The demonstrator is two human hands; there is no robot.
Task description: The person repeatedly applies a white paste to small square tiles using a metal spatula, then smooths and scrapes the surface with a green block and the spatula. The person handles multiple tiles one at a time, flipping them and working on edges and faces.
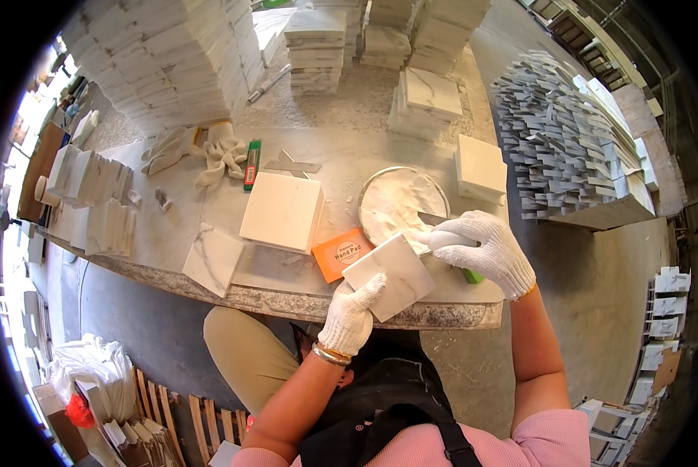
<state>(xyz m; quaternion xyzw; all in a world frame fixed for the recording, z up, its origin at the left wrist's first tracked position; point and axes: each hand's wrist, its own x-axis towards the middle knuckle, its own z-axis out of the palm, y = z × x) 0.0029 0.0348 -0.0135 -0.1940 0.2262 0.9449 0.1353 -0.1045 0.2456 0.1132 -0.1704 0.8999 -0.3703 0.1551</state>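
My left hand (351,314), in a white knit glove, holds a square white marble tile (388,275) by its near corner, above the front edge of the stone worktable (286,294). My right hand (485,248), also gloved, grips a putty knife (434,223) with a green handle; its blade reaches toward a round dish of white paste (402,204) just behind the tile. An orange sanding pad (339,253) lies to the left of the held tile.
A stack of square white tiles (283,211) sits mid-table, a single tile (212,259) at the front left, a block (481,167) at the right. Gloves (209,152) and a green-red tool (251,163) lie behind. Tall tile stacks (170,58) fill the back; grey pieces (567,136) pile up right.
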